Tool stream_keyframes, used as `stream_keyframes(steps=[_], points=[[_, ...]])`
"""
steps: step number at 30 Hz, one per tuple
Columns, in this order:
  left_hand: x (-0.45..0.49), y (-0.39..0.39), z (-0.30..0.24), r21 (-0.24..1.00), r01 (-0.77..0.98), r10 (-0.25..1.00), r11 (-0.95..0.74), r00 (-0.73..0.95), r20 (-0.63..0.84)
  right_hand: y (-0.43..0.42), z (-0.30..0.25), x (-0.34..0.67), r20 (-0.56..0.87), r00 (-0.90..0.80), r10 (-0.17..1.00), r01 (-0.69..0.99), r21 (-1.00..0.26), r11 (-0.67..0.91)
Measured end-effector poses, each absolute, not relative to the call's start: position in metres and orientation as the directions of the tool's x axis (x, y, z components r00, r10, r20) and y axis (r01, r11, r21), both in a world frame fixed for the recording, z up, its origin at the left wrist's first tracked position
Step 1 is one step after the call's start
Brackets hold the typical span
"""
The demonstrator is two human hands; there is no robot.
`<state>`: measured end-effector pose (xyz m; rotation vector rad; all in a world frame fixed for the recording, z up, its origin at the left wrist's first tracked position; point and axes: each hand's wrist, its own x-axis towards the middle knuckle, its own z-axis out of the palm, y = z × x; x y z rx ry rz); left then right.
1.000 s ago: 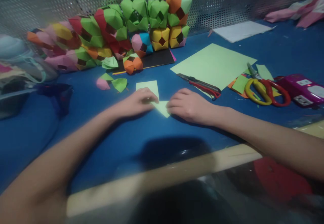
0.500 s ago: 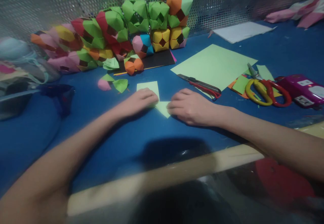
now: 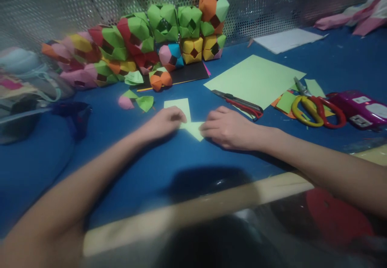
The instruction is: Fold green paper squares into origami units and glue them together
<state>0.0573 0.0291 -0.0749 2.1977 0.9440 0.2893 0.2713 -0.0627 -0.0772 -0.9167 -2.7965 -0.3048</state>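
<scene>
Small green paper [image 3: 195, 130] is flat on the blue table [image 3: 130, 187], right between both hands, and I'd call it only part folded: there's a pointy corner facing the person, but nothing boxy about it. Left hand [image 3: 166, 120] is at one end, thumb and finger curled with a small gap showing; right hand [image 3: 228, 127] has its fingers bent down over the other end. Can't tell if either is really pinching or just pressing. A plain square [image 3: 179, 105] sits partly under the left hand, looks unfolded to me. Big sheet [image 3: 254, 78] behind the knife [image 3: 242, 103] is flat too. Meanwhile, loads of paper cubes [image 3: 162, 15] are already built and stacked at the back.
</scene>
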Motion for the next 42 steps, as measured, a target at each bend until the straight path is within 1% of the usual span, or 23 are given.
stream_keyframes(steps=[3,5,7,8,10,11,13,15,19,21,23,24,26,28,30,31,33,35,38,40,42], points=[[0.057,0.028,-0.074,0.673,0.558,0.704,-0.486,0.706,-0.077,-0.063,-0.076,0.271,0.216,-0.789,0.575,0.608,0.147,0.780],[0.058,0.024,-0.072,0.639,0.577,0.730,-0.509,0.682,-0.035,-0.063,-0.076,0.271,0.214,-0.790,0.574,0.608,0.155,0.779],[0.060,0.017,-0.069,0.591,0.579,0.757,-0.562,0.648,0.084,-0.064,-0.076,0.271,0.218,-0.792,0.570,0.605,0.160,0.780],[0.062,0.013,-0.068,0.562,0.564,0.749,-0.605,0.642,0.163,-0.064,-0.077,0.271,0.221,-0.794,0.567,0.603,0.161,0.781],[0.066,0.004,-0.068,0.481,0.502,0.671,-0.719,0.683,0.290,-0.063,-0.078,0.271,0.227,-0.793,0.565,0.603,0.164,0.781],[0.068,0.001,-0.070,0.435,0.467,0.616,-0.770,0.722,0.316,-0.063,-0.078,0.270,0.231,-0.793,0.564,0.603,0.166,0.780],[0.070,-0.004,-0.074,0.354,0.413,0.520,-0.839,0.801,0.298,-0.063,-0.078,0.269,0.238,-0.789,0.566,0.607,0.166,0.777],[0.071,-0.005,-0.078,0.305,0.389,0.464,-0.869,0.855,0.231,-0.063,-0.076,0.269,0.229,-0.780,0.582,0.619,0.150,0.771],[0.069,-0.004,-0.081,0.257,0.399,0.444,-0.880,0.883,0.152,-0.066,-0.067,0.281,0.145,-0.734,0.663,0.677,0.082,0.732],[0.068,-0.004,-0.078,0.229,0.407,0.443,-0.884,0.886,0.138,-0.068,-0.060,0.292,0.126,-0.690,0.713,0.719,0.009,0.695],[0.068,-0.005,-0.076,0.204,0.411,0.440,-0.889,0.889,0.126,-0.069,-0.055,0.300,0.130,-0.654,0.746,0.738,-0.109,0.666],[0.068,-0.005,-0.076,0.195,0.412,0.439,-0.890,0.890,0.123,-0.069,-0.053,0.303,0.151,-0.637,0.756,0.736,-0.172,0.654],[0.069,-0.005,-0.076,0.183,0.411,0.435,-0.893,0.892,0.120,-0.068,-0.052,0.302,0.249,-0.579,0.777,0.727,-0.275,0.630],[0.069,-0.004,-0.077,0.176,0.403,0.426,-0.898,0.897,0.121,-0.066,-0.055,0.294,0.387,-0.490,0.782,0.724,-0.320,0.612],[0.069,-0.004,-0.078,0.176,0.395,0.418,-0.902,0.901,0.120,-0.062,-0.062,0.282,0.466,-0.451,0.761,0.725,-0.307,0.617],[0.069,-0.003,-0.079,0.177,0.393,0.417,-0.902,0.901,0.123,-0.060,-0.067,0.277,0.465,-0.471,0.750,0.724,-0.282,0.630],[0.068,-0.003,-0.080,0.178,0.394,0.420,-0.902,0.897,0.140,-0.056,-0.075,0.269,0.396,-0.551,0.735,0.718,-0.225,0.659],[0.068,-0.003,-0.080,0.186,0.387,0.416,-0.903,0.895,0.158,-0.054,-0.079,0.267,0.288,-0.630,0.721,0.713,-0.154,0.684],[0.067,-0.003,-0.080,0.215,0.373,0.409,-0.903,0.899,0.155,-0.056,-0.076,0.275,0.164,-0.699,0.696,0.703,-0.025,0.711],[0.067,-0.003,-0.080,0.226,0.375,0.411,-0.899,0.900,0.142,-0.060,-0.070,0.284,0.129,-0.706,0.696,0.705,0.037,0.708],[0.066,-0.003,-0.079,0.231,0.378,0.414,-0.896,0.901,0.131,-0.064,-0.066,0.293,0.151,-0.691,0.707,0.718,0.032,0.695]])
